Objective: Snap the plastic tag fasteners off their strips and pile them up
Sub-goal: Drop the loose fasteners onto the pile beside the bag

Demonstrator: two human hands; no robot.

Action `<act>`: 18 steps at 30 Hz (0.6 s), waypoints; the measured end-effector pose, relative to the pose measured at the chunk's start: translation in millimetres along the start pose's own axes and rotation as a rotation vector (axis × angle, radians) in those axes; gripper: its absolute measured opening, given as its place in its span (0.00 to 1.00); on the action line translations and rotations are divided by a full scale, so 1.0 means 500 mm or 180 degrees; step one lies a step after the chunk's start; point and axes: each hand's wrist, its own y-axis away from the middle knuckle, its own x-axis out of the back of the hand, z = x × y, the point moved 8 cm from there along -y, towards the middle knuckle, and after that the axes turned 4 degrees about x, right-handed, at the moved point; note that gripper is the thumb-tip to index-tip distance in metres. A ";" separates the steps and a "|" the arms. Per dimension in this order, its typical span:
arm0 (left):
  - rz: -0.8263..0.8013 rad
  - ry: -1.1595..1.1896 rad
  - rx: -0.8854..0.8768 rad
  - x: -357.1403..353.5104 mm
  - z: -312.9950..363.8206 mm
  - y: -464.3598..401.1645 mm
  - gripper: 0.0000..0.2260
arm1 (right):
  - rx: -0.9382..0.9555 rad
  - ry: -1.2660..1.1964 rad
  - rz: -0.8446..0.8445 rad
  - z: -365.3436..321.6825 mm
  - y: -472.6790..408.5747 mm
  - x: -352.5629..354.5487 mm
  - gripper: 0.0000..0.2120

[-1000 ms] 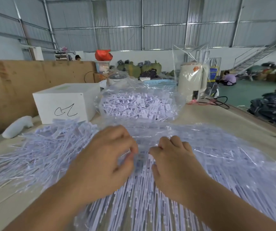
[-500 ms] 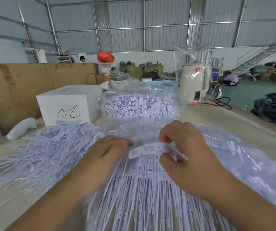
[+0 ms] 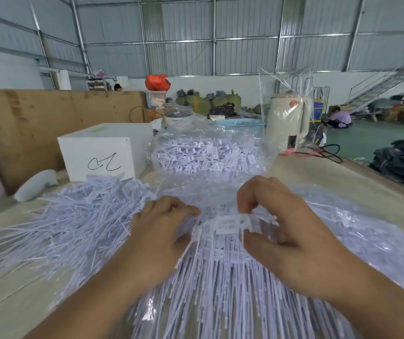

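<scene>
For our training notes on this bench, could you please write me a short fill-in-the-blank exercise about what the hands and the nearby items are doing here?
1. Both hands, the left hand and the right hand, pinch one strip of tag fasteners ____ them.
2. The white box bears a scribble in ____ ink.
3. The loose fasteners are piled on the person's ____ side.
4. The far fasteners lie in a clear plastic ____.

Missing words: between; black; left; bag

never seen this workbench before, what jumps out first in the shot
Both hands meet at centre, the left hand and right hand pinching a white fastener strip. Loose fasteners spread in a pile to the left. Behind sit a white box and a clear bag of tags.
</scene>
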 end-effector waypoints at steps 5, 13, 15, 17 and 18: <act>-0.0249 0.0640 -0.0423 -0.007 0.010 -0.004 0.20 | -0.0286 -0.0308 0.0053 0.033 0.002 0.007 0.11; -0.0098 0.3017 0.0273 0.059 -0.006 -0.009 0.07 | -0.0142 0.1146 -0.0777 0.038 0.006 -0.038 0.06; -0.0244 0.3439 0.0285 0.056 0.007 -0.008 0.13 | -0.0099 0.1346 -0.0915 0.033 0.010 -0.051 0.03; -0.0708 0.3850 0.0168 0.051 0.031 -0.002 0.23 | -0.0174 0.1411 -0.0945 0.035 0.008 -0.053 0.03; -0.0935 0.3881 0.0039 0.051 0.043 0.004 0.27 | -0.0223 0.1399 -0.0914 0.038 0.007 -0.051 0.04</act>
